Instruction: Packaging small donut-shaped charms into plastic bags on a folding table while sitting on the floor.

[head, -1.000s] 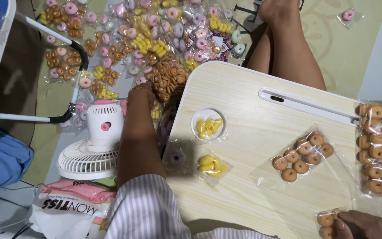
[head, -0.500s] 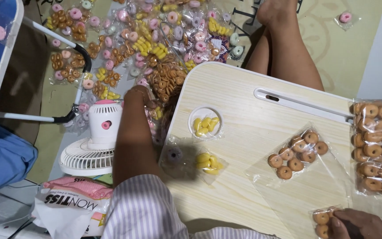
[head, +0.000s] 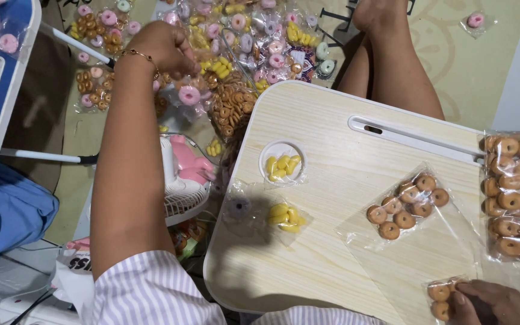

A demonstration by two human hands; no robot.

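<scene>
**Pale wood desk over a floor of sweets**

Pale wood-grain desk (head: 344, 253) stands over a yellow mat (head: 482, 66) strewn with packets (head: 236, 36). At the desk's near right corner, the right hand (head: 492, 304) pinches a small bag of brown rings (head: 440, 295). The left hand (head: 160, 45), fingers curled, reaches among the floor packets; whether it holds one, I cannot tell.

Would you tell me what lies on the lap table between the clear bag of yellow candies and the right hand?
In the head view, a clear bag of brown rings lies between the bag of yellow candies and the right hand, on the lap table.
</scene>
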